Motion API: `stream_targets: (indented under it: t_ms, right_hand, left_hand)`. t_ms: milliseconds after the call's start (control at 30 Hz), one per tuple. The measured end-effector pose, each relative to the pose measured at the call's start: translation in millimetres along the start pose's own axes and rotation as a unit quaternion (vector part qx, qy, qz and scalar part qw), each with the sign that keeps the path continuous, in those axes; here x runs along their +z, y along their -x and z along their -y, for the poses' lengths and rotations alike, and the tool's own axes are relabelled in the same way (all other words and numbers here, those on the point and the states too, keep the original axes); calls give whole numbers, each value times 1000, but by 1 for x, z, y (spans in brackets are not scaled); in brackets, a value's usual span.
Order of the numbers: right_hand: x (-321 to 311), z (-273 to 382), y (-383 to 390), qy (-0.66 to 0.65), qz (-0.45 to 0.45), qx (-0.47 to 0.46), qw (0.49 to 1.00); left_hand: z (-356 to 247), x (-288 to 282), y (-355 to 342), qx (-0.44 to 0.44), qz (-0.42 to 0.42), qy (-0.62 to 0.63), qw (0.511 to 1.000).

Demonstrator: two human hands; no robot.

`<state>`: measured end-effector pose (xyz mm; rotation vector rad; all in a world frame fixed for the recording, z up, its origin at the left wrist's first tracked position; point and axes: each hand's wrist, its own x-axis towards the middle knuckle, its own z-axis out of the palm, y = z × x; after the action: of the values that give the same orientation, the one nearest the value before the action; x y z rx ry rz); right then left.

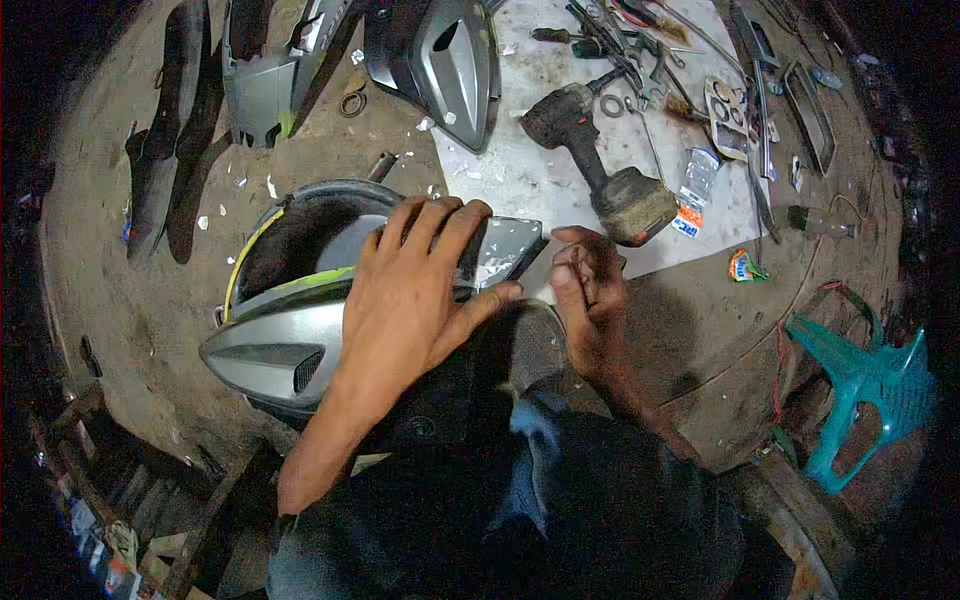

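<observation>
Bare concrete floor fills the frame, with a pale sheet at upper centre carrying a cordless drill (598, 155) and scattered hand tools. Our left hand (415, 290) lies flat, fingers spread, on the silver fairing panel (275, 345) at centre left — already off the bike. Our right hand (590, 290) is curled shut, seemingly pinching something small — we cannot tell what. Other panels lie loose at upper left, so stripping looks well advanced.

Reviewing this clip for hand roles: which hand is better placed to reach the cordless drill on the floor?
Probably the right hand. It hovers curled just beside the silver scooter panel, close to the cordless drill lying on the pale sheet. The left hand lies flat on the panel, pressing it down, and farther from the drill.
</observation>
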<state>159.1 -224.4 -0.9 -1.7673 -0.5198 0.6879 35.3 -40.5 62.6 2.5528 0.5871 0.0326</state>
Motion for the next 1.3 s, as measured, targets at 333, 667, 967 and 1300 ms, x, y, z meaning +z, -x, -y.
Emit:
stream_targets:
  t_ms: [333, 667, 967, 1300]
  right_hand:
    - [-1, 5, -1, -72, 13, 42, 996]
    - [5, 10, 3, -72, -30, -8, 997]
    - [14, 2, 10, 82, -20, -60, 995]
    - [18, 4, 12, 162, -2, -121, 979]
  left_hand:
    - [3, -2, -2, 7, 13, 46, 999]
    - [15, 4, -5, 32, -11, 95, 995]
    - [19, 1, 1, 20, -18, 118, 993]
    - [19, 3, 1, 21, -19, 115, 993]
